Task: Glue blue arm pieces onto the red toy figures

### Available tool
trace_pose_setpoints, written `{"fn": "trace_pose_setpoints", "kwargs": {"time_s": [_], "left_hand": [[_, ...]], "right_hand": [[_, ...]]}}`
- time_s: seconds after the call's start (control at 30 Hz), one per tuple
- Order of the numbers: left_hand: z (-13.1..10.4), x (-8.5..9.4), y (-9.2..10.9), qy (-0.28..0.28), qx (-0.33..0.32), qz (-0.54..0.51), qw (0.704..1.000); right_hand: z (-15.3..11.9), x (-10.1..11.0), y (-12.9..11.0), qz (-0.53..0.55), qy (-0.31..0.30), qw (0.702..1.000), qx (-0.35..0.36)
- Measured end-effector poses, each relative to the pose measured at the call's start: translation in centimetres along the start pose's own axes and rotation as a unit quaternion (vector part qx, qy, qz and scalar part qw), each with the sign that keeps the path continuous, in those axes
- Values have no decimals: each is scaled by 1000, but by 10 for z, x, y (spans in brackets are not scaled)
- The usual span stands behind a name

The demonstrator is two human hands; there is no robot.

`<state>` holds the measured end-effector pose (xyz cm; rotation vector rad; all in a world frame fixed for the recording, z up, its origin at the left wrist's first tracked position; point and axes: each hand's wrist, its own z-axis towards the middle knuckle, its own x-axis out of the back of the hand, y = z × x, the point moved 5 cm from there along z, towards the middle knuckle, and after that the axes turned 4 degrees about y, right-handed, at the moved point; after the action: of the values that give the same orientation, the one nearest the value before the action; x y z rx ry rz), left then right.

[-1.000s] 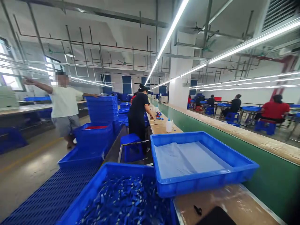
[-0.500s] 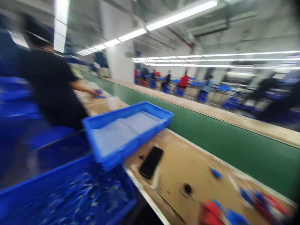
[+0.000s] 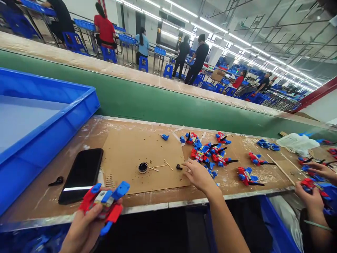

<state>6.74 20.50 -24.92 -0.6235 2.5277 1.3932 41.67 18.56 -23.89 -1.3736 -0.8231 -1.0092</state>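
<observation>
A brown workbench is running across the scene, a blue tray resting at its left end. A black phone is lying between a small black earbud and a flat sheet of cardboard, while red-and-blue toy figures are sprawling farther right, near a thin stick and a crumpled white plastic bag.

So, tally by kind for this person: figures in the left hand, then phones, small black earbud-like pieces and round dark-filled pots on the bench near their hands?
Figure in left hand: 1
Phone: 1
Earbud-like pieces: 2
Pot: 1
Total: 5
</observation>
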Motion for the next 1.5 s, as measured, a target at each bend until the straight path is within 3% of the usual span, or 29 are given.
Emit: {"fn": "trace_pose_setpoints", "kwargs": {"time_s": [0.07, 0.23, 0.3, 0.4, 0.5, 0.67, 0.9, 1.03, 1.23, 1.4, 1.5], "left_hand": [[6, -7, -3, -7, -12, -25, 1000], [26, -16, -12, -27, -9, -68, 997], [34, -16, -12, -41, -13, -82, 996], [42, -15, -11, -55, -4, -91, 994], [44, -13, -12, -68, 14, -83, 994], [45, -8, -13, -45, 43, -85, 994], [46, -9, -14, -28, 53, -102, 993], [47, -7, -14, -28, 50, -99, 993], [47, -6, -10, -13, 52, -64, 997], [46, -6, -6, -10, 43, -11, 999], [49, -1, -7, -10, 40, 24, 999]], "right_hand": [[12, -12, -3, -9, -33, 999, 8], [25, -29, -6, 8, -19, 1000, 18], [24, -27, 2, 33, 17, 999, 11], [21, -20, 16, 102, 123, 987, -9], [18, -21, 23, 102, 192, 976, -7], [28, -36, 24, 42, 125, 991, 16], [49, -29, 17, 79, 53, 994, 44], [54, -28, 7, 131, 87, 986, 50], [54, -27, 17, 210, 231, 950, -8], [60, -34, 2, 206, 192, 959, 32], [36, -10, -3, 181, 231, 956, 21]]}}
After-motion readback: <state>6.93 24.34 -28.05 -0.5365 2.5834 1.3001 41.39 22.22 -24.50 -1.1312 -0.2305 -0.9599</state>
